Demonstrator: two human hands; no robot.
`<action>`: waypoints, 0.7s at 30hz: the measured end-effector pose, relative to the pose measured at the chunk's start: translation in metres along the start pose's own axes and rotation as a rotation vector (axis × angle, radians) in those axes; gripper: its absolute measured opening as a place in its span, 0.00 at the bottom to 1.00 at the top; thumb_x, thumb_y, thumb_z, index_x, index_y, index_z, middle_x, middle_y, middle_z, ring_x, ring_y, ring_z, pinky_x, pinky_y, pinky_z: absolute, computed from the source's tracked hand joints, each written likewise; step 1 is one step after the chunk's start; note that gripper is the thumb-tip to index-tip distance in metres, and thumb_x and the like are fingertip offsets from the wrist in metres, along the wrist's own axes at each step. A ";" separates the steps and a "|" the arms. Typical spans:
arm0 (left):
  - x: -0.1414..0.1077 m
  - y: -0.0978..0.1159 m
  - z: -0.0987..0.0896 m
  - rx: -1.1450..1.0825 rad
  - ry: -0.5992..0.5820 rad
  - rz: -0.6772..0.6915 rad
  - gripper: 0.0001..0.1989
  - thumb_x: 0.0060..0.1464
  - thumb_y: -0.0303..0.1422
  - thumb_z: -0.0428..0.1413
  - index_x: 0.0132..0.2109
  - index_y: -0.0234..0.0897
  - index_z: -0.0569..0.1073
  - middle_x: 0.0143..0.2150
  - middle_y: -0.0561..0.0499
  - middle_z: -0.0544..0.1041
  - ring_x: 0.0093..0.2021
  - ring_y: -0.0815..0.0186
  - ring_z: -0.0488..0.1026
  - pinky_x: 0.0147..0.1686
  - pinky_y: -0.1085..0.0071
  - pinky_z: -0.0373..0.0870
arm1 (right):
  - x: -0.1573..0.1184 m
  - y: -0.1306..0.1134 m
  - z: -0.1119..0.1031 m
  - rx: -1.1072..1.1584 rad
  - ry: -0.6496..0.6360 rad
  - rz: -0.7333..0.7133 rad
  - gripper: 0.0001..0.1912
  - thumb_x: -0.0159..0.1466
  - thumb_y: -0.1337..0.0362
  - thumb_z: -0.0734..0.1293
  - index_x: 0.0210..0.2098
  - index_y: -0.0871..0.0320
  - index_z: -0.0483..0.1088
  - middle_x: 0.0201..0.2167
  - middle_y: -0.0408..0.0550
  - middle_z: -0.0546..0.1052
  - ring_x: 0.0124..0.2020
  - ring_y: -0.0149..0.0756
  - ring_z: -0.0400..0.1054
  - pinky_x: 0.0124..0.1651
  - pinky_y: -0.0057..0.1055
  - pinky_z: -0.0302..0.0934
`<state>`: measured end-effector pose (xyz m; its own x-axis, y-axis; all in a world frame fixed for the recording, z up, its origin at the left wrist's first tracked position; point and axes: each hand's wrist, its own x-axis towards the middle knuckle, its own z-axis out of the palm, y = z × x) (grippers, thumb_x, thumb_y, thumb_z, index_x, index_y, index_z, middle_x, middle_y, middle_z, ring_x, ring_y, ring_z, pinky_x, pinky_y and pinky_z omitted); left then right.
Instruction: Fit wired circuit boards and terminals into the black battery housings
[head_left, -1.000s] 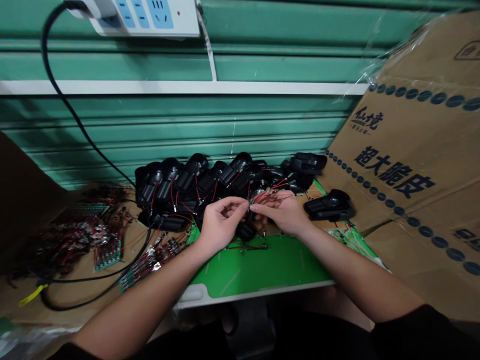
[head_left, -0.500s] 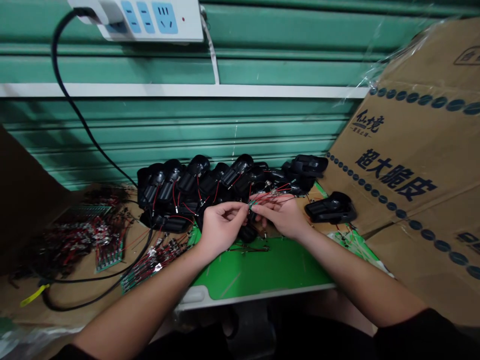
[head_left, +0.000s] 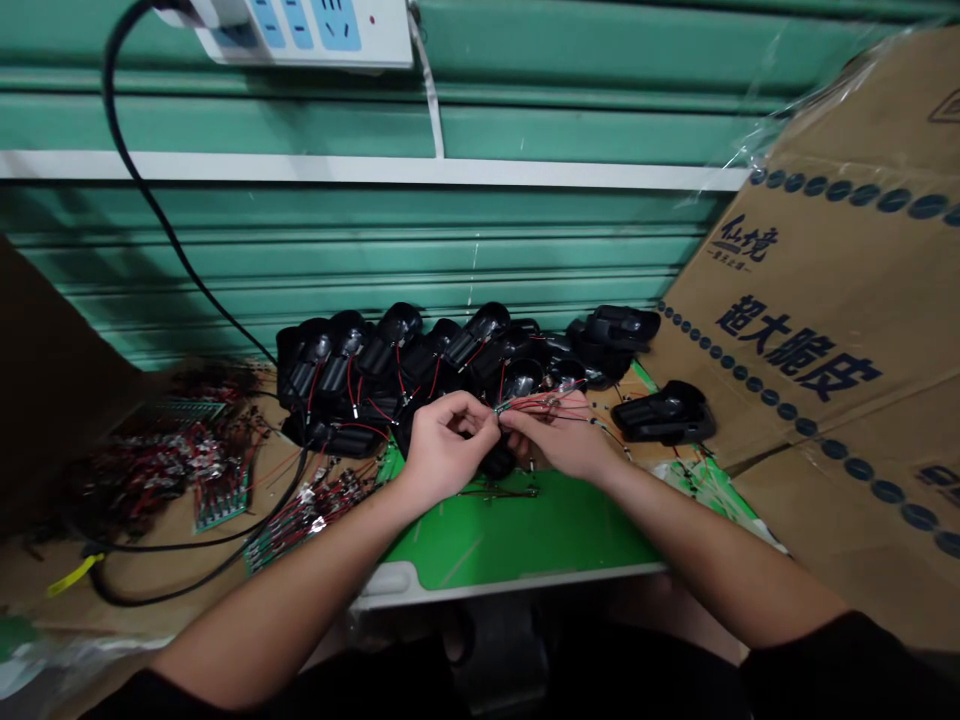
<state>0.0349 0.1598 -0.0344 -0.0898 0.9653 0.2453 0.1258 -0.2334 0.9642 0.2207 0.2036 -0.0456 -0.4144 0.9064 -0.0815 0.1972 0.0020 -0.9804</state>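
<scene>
My left hand [head_left: 452, 440] and my right hand [head_left: 559, 435] meet over the far part of the green board [head_left: 517, 535]. Both are closed in a pinch on a small green circuit board [head_left: 501, 408] with red and black wires [head_left: 536, 402] trailing to the right across my right fingers. The fingertips hide most of the board. Directly behind the hands lies a heap of black plastic housings [head_left: 397, 345], several with red wires hanging out. A few loose wires [head_left: 499, 492] rest on the green surface just in front of the hands.
Wired circuit board panels [head_left: 221, 500] and tangled wires lie at left on cardboard. A black cable [head_left: 161, 220] runs down from the power strip [head_left: 315, 30]. One black housing [head_left: 664, 412] sits apart at right, beside a large cardboard box [head_left: 810, 350]. A green shutter wall stands behind.
My fingers have shifted slightly around the small board, the left ones curling more into a ring. The wires now lie flatter across my right hand. The view has tilted slightly down.
</scene>
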 end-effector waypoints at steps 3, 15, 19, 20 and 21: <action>0.000 -0.004 -0.001 0.034 0.013 0.082 0.12 0.50 0.37 0.64 0.27 0.31 0.76 0.26 0.51 0.75 0.26 0.76 0.69 0.27 0.80 0.65 | 0.002 0.003 0.001 -0.019 -0.049 -0.014 0.38 0.60 0.29 0.73 0.39 0.63 0.80 0.32 0.50 0.80 0.29 0.27 0.73 0.32 0.23 0.71; -0.003 -0.008 -0.002 0.156 0.030 0.285 0.10 0.55 0.31 0.62 0.27 0.33 0.75 0.27 0.52 0.74 0.28 0.75 0.69 0.30 0.78 0.66 | 0.001 0.007 0.007 0.103 -0.055 -0.050 0.43 0.55 0.25 0.77 0.37 0.64 0.81 0.29 0.51 0.80 0.27 0.29 0.74 0.31 0.24 0.71; -0.003 -0.009 -0.002 0.188 0.028 0.328 0.10 0.56 0.30 0.62 0.27 0.33 0.75 0.27 0.52 0.73 0.28 0.76 0.69 0.31 0.78 0.66 | 0.000 0.004 0.006 0.097 -0.051 -0.034 0.44 0.53 0.24 0.77 0.35 0.64 0.81 0.28 0.51 0.79 0.26 0.29 0.74 0.29 0.24 0.70; -0.003 -0.009 -0.002 0.183 0.025 0.321 0.10 0.56 0.30 0.62 0.27 0.33 0.75 0.27 0.52 0.73 0.29 0.75 0.69 0.31 0.78 0.66 | -0.001 0.003 0.006 0.099 -0.051 -0.036 0.43 0.53 0.25 0.77 0.35 0.64 0.81 0.28 0.50 0.79 0.27 0.29 0.74 0.30 0.24 0.70; -0.002 -0.009 -0.003 0.169 0.019 0.303 0.10 0.55 0.31 0.62 0.27 0.34 0.74 0.28 0.52 0.74 0.29 0.75 0.69 0.31 0.78 0.67 | -0.001 0.003 0.005 0.101 -0.051 -0.039 0.43 0.54 0.25 0.77 0.35 0.64 0.81 0.28 0.50 0.79 0.27 0.29 0.74 0.30 0.24 0.70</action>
<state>0.0315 0.1593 -0.0430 -0.0418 0.8525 0.5211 0.3116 -0.4844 0.8175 0.2167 0.2006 -0.0490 -0.4648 0.8841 -0.0493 0.0909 -0.0078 -0.9958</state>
